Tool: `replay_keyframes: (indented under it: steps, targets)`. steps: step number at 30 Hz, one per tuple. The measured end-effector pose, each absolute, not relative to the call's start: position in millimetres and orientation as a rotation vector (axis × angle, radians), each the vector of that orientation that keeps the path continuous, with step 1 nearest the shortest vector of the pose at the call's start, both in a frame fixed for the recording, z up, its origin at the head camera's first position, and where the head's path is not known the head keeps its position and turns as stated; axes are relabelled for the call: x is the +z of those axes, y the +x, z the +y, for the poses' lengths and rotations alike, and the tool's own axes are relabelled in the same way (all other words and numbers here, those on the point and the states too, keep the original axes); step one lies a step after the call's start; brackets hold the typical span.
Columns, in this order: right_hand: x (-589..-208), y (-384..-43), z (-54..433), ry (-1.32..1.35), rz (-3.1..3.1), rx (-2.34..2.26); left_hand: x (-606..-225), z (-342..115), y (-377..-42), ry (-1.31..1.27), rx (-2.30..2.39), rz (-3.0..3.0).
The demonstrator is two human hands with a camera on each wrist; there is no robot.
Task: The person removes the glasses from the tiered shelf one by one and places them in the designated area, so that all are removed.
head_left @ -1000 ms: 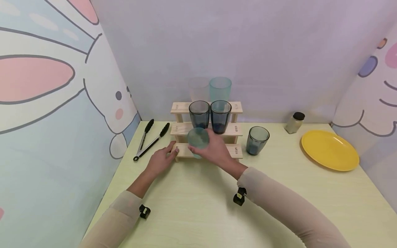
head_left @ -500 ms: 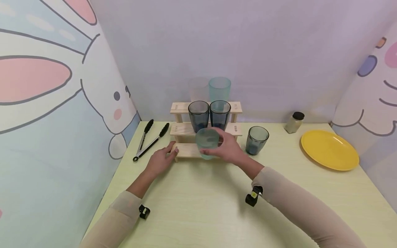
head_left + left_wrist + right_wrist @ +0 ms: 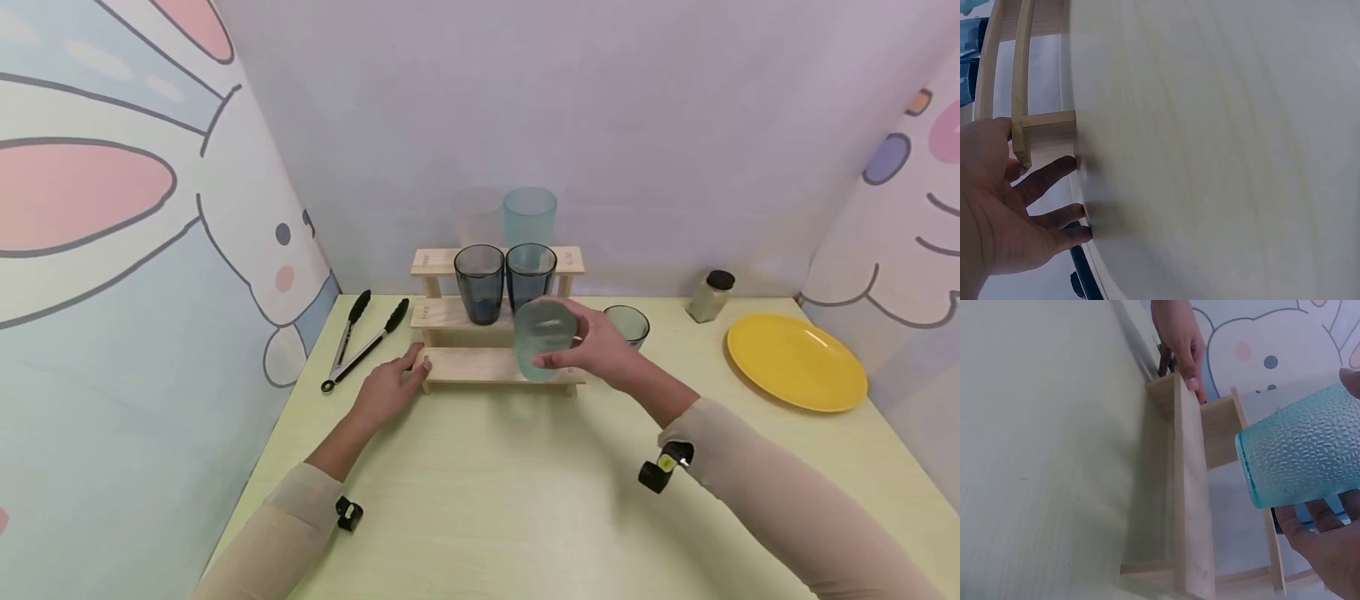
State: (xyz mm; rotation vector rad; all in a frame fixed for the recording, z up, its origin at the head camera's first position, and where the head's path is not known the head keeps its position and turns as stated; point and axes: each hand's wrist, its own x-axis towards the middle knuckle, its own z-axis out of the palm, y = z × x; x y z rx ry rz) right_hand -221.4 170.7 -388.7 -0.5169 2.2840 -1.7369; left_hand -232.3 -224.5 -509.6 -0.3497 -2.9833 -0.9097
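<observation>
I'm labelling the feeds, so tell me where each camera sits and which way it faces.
Head: on the head, facing forward and down at the wooden rack; left hand, right hand and sleeves show.
Left wrist: on that wrist, facing the rack's end and tabletop; left hand shows.
Right wrist: on that wrist, facing across the aqua cup and rack; both hands show.
Head and right wrist share the cup, rack and both hands.

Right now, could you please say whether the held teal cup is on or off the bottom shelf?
Off: the right hand holds the cup, and the right wrist view shows its base clear of the shelf.
</observation>
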Motion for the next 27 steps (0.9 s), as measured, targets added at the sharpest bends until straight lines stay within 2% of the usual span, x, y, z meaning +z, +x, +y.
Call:
replay_keyframes:
  steps: [4,11,17,27]
  targets:
    - [-380,-221,190,-0.502,2.319,-1.713,-495,-219,-224,-0.349,-0.927,-2.985]
    - [-364,-221,221,-0.503,2.326,-1.76,-501,-222,-226,-0.368,-0.902,-2.952]
    - [-353,-222,243,-0.553,2.345,-1.77,-491,-216,-220,-0.341,-0.96,-2.999]
    - [-349,-229,279,-0.546,2.385,-1.786,-490,-216,-219,-0.333,-0.921,-2.988]
